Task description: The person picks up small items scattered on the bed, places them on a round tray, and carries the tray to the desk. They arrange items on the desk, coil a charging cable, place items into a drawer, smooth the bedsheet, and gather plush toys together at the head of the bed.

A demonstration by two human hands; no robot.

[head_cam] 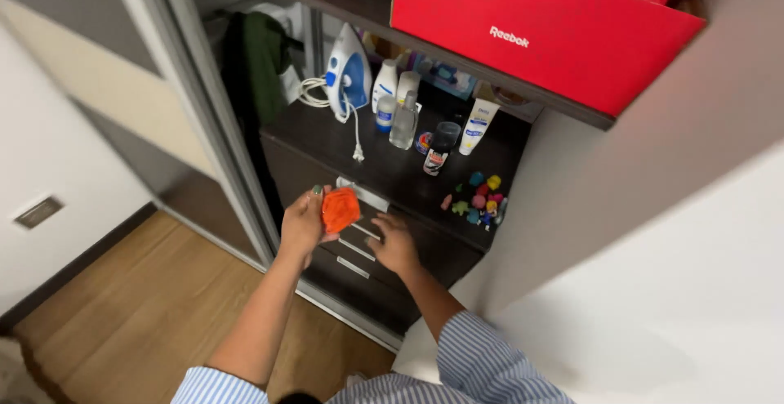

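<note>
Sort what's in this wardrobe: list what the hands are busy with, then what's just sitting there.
In hand:
- orange pouch, held in the left hand
- drawer, touched by the right hand

Sitting about:
- iron with its cord
- clear bottle
- white tube
- small dark bottle
- little coloured toys
- red box on the upper shelf

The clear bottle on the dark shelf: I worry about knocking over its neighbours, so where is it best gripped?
Probably the clear bottle's narrow upper body, pinched from the front. It stands upright, with the white bottles and iron close behind and left, while the shelf before it is open.
</note>
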